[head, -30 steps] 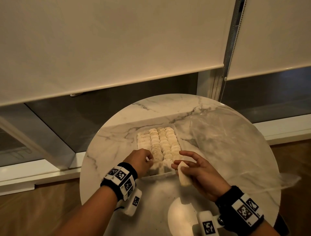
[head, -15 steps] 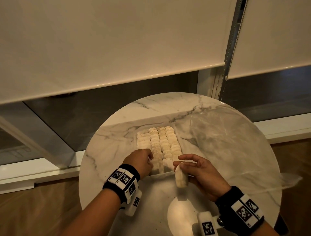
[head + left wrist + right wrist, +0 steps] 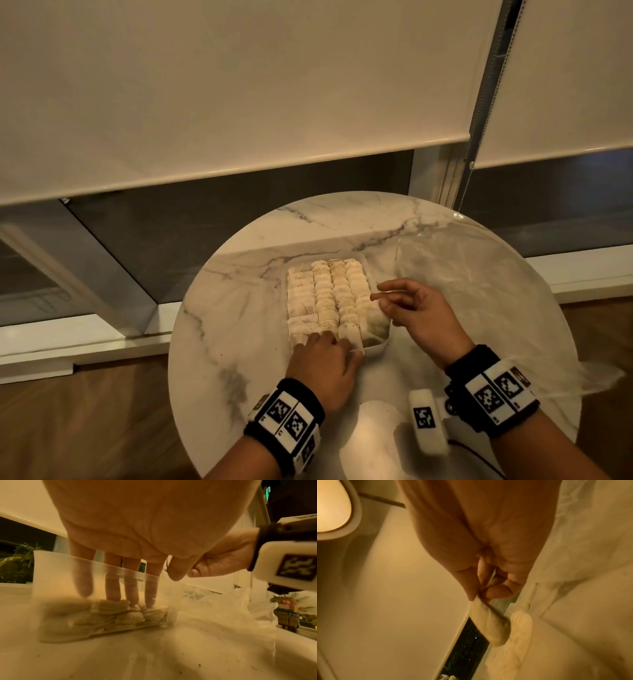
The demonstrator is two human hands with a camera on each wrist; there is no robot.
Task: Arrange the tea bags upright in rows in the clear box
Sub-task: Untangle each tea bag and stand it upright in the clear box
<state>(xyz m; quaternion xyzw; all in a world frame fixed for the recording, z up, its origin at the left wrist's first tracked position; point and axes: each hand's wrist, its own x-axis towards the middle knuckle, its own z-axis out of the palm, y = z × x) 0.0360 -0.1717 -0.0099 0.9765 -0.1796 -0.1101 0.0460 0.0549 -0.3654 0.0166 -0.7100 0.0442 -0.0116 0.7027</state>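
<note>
I find the clear box [image 3: 376,346] on the tabletop [image 3: 239,308] nearly full, four rows of tea bags [image 3: 325,294] standing; my left hand [image 3: 323,368] presses flat on the near bags, my right hand [image 3: 416,310] pinches one last tea bag [image 3: 489,622] at the right row's near end, seemingly all that remains.

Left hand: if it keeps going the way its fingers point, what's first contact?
The left hand has straight fingers pointing down into the clear box, already at the tea bags; likely those first, though exact contact is blurred.
</note>
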